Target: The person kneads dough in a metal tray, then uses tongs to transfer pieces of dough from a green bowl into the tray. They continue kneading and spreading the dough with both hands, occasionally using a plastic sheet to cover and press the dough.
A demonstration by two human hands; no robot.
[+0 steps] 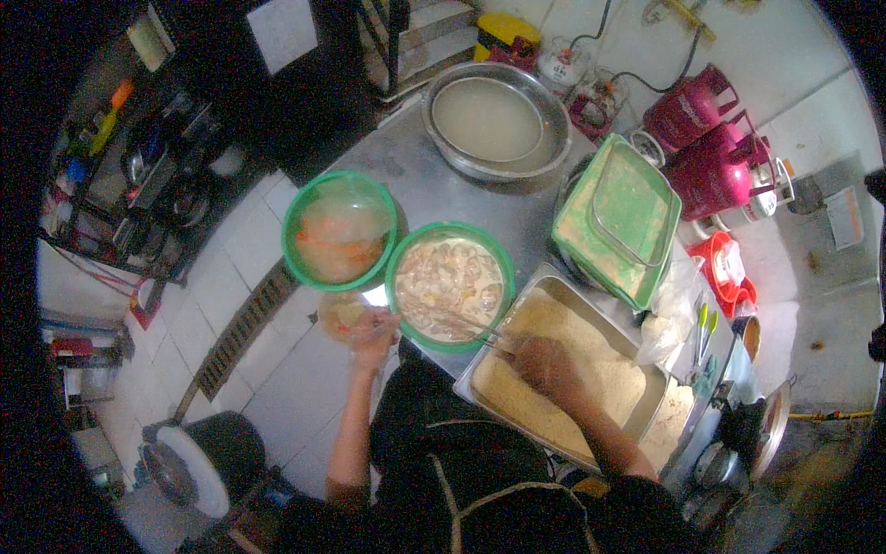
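Note:
My left hand (375,336) grips a small round bowl (340,318), slightly blurred, at the near-left edge of the metal table. In my right hand (540,360) are thin metal tongs (488,336), their tips reaching over the near rim of a green basin (511,277). Pale, raw-looking pieces (450,284) lie in creamy liquid inside that basin. Under my right hand is a deep metal tray (547,273) of pale yellow crumbs (540,311). A second green-rimmed basin (287,228), holding something orange and partly blurred, stands beyond the bowl.
A wide steel basin (443,156) of cloudy liquid stands at the table's far end. To the right are a crumb-dusted green tray (630,201), a plastic bag (661,325) and green-handled tongs (702,332). Pink gas cylinders (713,170) line the wall. A large pot (221,450) stands lower left.

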